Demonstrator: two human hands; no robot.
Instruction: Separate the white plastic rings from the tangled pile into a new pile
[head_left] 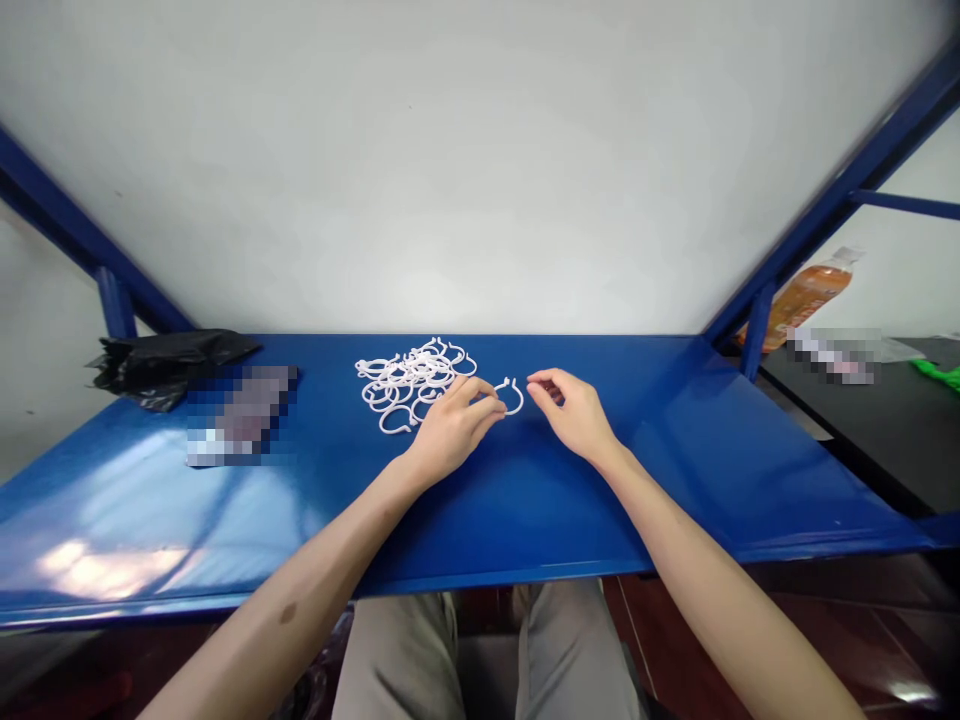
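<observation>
Forearms [300, 600]: bare, reaching in from 7 and 5 o'clock over the blue table [540, 510].
Left hand [450, 420]: fingers curled, the tips seemingly pinched on the 9 o'clock side of a single ring [521, 400].
Lone ring's place: between the hands, at 3 o'clock from the left one – its knobbed ends face 12, a small gap between them.
Right hand [574, 405]: at 3 o'clock from the ring, just beside it but not touching – fingers loosely bent, thumb a little apart, nothing visible in them.
Ring pile [416, 372]: white, heaped at 10 o'clock from the left hand.
Progress: one ring singled out, apparently unclosed; the pile looks like what is left, though which of its rings are closed is too small to tell.
Black bag [150, 370]: at 9 o'clock from the pile, well apart.
</observation>
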